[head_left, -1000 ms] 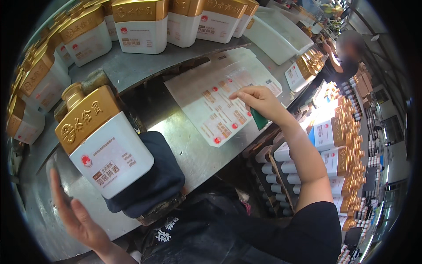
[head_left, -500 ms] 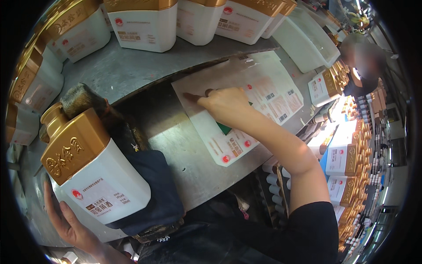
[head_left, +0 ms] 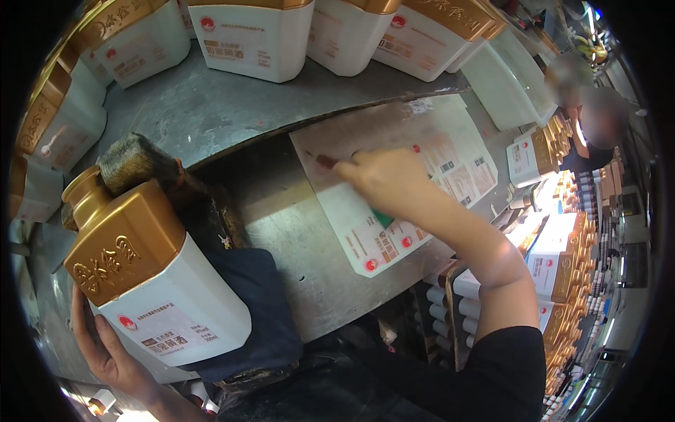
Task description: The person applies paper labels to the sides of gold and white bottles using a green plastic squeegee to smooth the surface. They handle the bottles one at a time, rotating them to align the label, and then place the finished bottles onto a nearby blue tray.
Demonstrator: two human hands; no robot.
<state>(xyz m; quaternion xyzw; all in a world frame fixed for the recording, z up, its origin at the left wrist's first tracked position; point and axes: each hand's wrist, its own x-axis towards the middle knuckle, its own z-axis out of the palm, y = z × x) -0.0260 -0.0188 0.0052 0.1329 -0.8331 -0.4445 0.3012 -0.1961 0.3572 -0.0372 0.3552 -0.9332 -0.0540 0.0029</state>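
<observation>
A white bottle with a gold shoulder and neck [head_left: 176, 302] lies tilted at the left on a dark cloth pad [head_left: 271, 302]. My left hand [head_left: 116, 359] cradles its left side, fingers behind and thumb at the near edge. My right hand [head_left: 390, 179] is over a sheet of printed transfer labels [head_left: 362, 243], fingers curled, with a reddish-brown tip at its front that may be a finger cover. Under the palm shows part of a flat green piece [head_left: 384, 219], mostly hidden by the hand. The bottle's front bears a red emblem and print.
Several similar white-and-gold bottles [head_left: 249, 46] stand along the far edge of the metal table [head_left: 211, 112]. A white tub [head_left: 503, 84] is at the far right. A furry roll [head_left: 137, 162] sits behind the bottle's neck. Many bottles [head_left: 555, 260] and two people are further right.
My right hand has shifted slightly, its fingertips drawn back a little over the sheet. The whole view has moved a little. My left hand stays at the bottle.
</observation>
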